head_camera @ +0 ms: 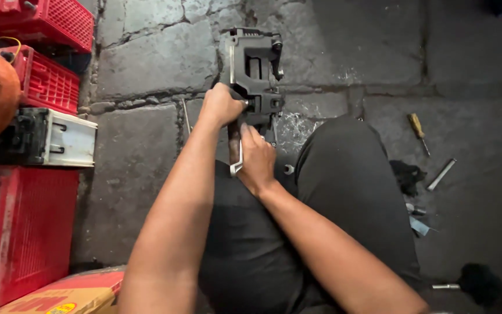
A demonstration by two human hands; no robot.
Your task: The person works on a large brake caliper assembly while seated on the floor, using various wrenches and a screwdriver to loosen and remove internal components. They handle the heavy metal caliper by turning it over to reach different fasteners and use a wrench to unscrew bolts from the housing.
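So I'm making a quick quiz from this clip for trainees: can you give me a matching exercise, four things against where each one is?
Things:
1. grey metal part
2. screwdriver with a yellow handle
3. red plastic crates
4. metal wrench

Places:
A. on the stone floor, off to the right of the knee
B. stacked along the left edge
C. in the grip of the right hand
D. upright on the floor, steadied by the left hand

Pairs: 1-D, 2-A, 3-B, 4-C
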